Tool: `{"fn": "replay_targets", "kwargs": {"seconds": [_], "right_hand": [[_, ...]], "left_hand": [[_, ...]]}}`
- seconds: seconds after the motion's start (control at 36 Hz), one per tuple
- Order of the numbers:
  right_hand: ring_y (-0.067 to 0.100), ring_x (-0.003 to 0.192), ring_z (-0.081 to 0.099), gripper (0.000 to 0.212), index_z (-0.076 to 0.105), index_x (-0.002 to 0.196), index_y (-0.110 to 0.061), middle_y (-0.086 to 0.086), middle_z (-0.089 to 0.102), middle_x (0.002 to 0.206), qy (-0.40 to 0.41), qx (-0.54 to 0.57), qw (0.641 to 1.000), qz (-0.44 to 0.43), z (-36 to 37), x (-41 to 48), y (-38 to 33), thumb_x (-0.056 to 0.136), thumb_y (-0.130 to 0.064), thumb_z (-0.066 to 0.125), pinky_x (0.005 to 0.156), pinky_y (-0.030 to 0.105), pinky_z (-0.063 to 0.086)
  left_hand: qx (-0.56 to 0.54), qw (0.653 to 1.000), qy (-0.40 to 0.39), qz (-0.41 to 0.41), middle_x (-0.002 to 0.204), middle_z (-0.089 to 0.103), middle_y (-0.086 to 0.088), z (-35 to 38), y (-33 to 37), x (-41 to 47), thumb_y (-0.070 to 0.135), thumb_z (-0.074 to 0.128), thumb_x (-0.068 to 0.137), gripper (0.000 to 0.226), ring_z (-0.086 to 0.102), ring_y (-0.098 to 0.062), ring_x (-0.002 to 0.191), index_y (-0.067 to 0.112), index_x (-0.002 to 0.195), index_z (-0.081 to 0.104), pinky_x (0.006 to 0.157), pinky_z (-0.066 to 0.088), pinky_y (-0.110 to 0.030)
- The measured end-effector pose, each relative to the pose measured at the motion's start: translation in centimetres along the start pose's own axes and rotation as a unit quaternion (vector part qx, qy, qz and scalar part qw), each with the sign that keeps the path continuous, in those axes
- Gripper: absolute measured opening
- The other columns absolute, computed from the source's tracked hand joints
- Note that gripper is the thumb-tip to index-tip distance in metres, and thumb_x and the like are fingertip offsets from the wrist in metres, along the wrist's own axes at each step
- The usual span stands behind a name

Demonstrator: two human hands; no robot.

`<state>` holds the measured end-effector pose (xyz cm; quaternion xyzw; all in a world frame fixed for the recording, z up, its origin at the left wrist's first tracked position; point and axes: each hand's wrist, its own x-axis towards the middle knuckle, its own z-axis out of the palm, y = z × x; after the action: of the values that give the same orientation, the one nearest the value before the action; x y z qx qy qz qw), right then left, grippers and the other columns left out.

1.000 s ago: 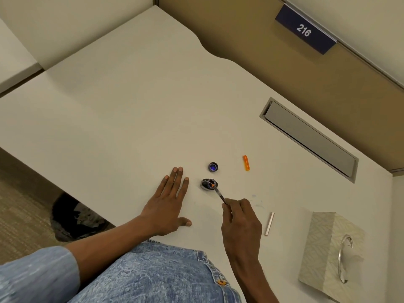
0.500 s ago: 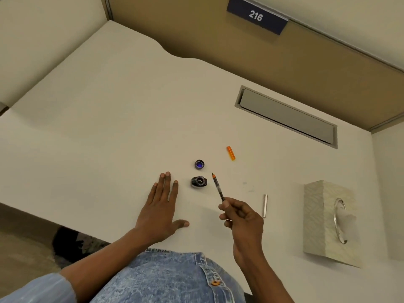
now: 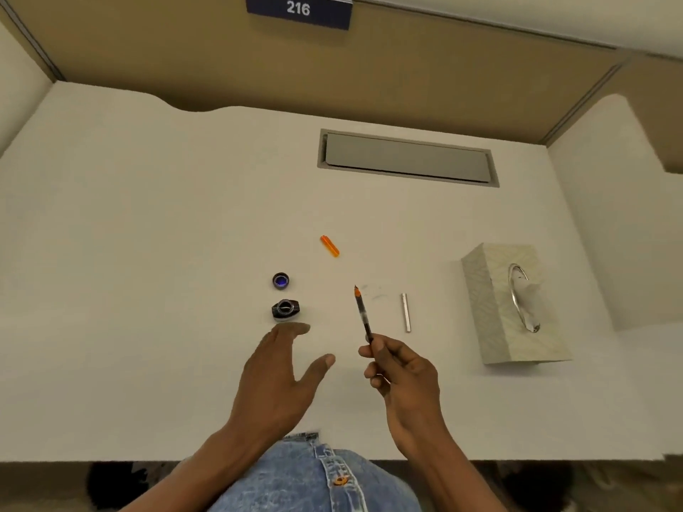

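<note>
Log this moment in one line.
right hand: pinches pen, nib forward | left hand: open, near ink bottle | bottle cap: off, beside bottle | orange cap, silver tube: on desk

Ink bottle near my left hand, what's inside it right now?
The ink bottle stands open, its cap lying apart beyond it with blue inside. Through the mouth only darkness and a pale glint show; the ink level is hidden by the dark walls.

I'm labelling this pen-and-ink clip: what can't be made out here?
Head view only:
Ink bottle: contents too small and dark to read.
Pen: rear end hidden inside the right hand.
Left hand: fingertips blurred; contact with the bottle unclear.
</note>
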<state>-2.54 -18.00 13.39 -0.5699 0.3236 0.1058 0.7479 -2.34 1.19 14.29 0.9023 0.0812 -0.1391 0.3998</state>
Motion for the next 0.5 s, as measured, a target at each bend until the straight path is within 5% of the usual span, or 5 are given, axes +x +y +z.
{"fn": "replay_targets", "kwargs": {"seconds": [0.22, 0.5], "right_hand": [[0.016, 0.061, 0.061, 0.028, 0.082, 0.107, -0.01, 0.016, 0.083, 0.098, 0.009, 0.041, 0.999, 0.004, -2.9, -0.4, -1.4, 0.086, -0.028, 0.076, 0.063, 0.027, 0.05], [0.018, 0.062, 0.06, 0.026, 0.085, 0.102, -0.013, 0.015, 0.082, 0.096, 0.033, 0.068, 0.997, -0.002, -6.5, -0.5, -3.1, 0.085, -0.03, 0.078, 0.062, 0.028, 0.049]], "left_hand": [[-0.132, 0.989, -0.073, -0.008, 0.113, 0.074, 0.025, 1.7, 6.1, 1.5, 0.055, 0.062, 0.097, 0.028, 0.067, 0.007, 0.106, 0.038, 0.116, 0.073, 0.082, 0.044, -0.006], [-0.179, 0.977, -0.116, -0.011, 0.098, 0.08, 0.024, 6.0, 10.5, 2.2, 0.048, 0.068, 0.097, 0.016, 0.073, 0.006, 0.096, 0.037, 0.099, 0.08, 0.091, 0.056, -0.026]]}}
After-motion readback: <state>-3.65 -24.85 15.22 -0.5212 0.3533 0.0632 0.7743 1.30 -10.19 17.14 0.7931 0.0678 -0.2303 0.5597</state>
